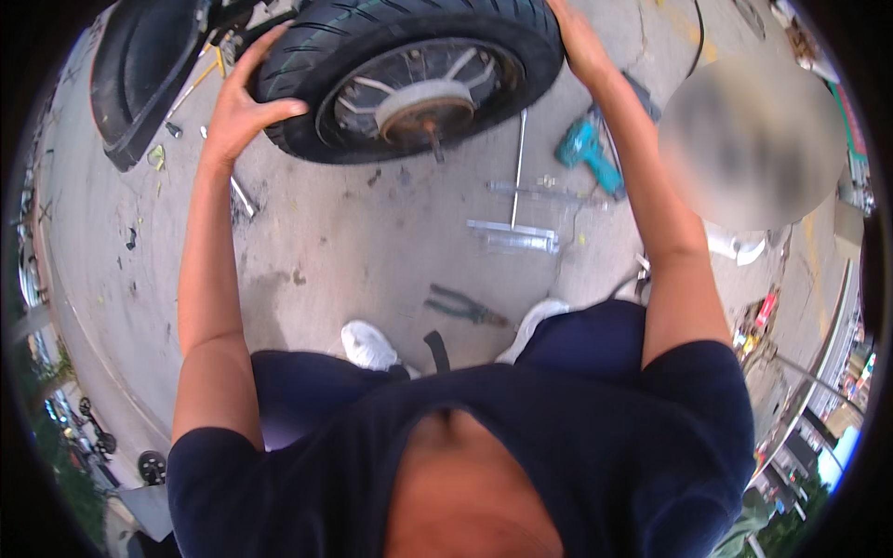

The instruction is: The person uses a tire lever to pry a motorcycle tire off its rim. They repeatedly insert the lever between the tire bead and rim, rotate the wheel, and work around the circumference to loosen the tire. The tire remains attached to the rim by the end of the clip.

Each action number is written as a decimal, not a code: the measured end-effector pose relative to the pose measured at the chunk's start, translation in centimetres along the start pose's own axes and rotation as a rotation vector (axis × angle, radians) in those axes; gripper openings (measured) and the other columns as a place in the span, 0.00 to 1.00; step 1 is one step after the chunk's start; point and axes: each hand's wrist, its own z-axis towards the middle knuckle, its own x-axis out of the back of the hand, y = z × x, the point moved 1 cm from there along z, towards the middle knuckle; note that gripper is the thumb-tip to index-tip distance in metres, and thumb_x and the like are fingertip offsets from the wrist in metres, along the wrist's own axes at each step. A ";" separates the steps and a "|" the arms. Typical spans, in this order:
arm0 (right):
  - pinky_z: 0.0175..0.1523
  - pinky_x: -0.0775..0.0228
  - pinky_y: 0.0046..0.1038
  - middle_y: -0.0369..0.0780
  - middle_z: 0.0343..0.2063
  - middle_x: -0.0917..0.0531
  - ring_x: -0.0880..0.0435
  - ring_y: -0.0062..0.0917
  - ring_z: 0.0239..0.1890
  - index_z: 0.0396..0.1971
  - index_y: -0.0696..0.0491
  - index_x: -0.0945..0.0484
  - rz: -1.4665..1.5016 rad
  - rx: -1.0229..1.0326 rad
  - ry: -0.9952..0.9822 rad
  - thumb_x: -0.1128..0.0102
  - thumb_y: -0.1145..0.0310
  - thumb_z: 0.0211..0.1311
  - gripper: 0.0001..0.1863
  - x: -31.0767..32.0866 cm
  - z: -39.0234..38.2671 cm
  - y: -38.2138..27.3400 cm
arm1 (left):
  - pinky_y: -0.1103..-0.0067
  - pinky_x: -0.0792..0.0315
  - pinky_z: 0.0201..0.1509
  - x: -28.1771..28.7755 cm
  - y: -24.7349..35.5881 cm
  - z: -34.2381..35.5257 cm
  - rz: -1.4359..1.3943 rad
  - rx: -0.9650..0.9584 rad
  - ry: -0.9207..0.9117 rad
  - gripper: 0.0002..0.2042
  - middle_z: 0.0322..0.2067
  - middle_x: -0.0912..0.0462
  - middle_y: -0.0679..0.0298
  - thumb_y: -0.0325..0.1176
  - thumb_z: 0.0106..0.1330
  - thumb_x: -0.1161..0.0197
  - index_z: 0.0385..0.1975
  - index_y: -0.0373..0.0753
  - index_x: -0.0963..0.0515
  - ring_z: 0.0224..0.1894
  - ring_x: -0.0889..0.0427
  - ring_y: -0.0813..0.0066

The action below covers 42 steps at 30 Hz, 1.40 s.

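Observation:
A scooter-like wheel [423, 104] with a black treaded tyre is held up, tilted, at the top of the head view. Its pale spokes and rusty hub face me, and a short axle end sticks out of the hub. My left hand [244, 112] grips the tyre's left side, thumb on the sidewall and fingers reaching round the tread. Against the right side of the tyre presses my right hand [579, 45]; its fingertips are partly cut off by the picture's edge. The two hands hold the wheel between them.
On the concrete lie a teal cordless power tool [591, 153], pliers [465, 305], a long metal rod [519, 172], a clear plastic strip [513, 235] and a shiny wrench-like tool [244, 197]. A black vehicle panel [144, 79] stands at upper left. My white shoes [369, 344] are below.

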 end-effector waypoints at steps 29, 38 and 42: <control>0.54 0.30 0.26 0.39 0.41 0.17 0.20 0.23 0.42 0.44 0.56 0.22 1.022 -0.566 0.290 0.58 0.61 0.70 0.17 -5.2 -4.4 11.0 | 0.71 0.31 0.55 -5.4 -3.4 -4.3 0.365 0.050 0.382 0.42 0.45 0.20 0.53 0.55 0.39 0.27 0.51 0.27 0.29 0.47 0.21 0.62; 0.64 0.38 0.28 0.38 0.54 0.22 0.26 0.27 0.57 0.55 0.54 0.27 1.124 -0.590 0.075 0.60 0.53 0.72 0.24 -7.7 -5.7 10.4 | 0.71 0.42 0.67 -3.7 -5.7 -6.0 -0.226 0.248 0.175 0.52 0.59 0.32 0.55 0.52 0.39 0.24 0.64 0.32 0.41 0.62 0.34 0.65; 0.63 0.36 0.30 0.41 0.53 0.22 0.24 0.29 0.55 0.56 0.54 0.28 1.219 -0.505 0.101 0.63 0.53 0.72 0.24 -9.6 -3.8 11.1 | 0.73 0.36 0.62 -4.4 -3.9 -6.0 -0.204 0.341 0.231 0.39 0.53 0.25 0.54 0.43 0.48 0.27 0.59 0.30 0.35 0.55 0.27 0.66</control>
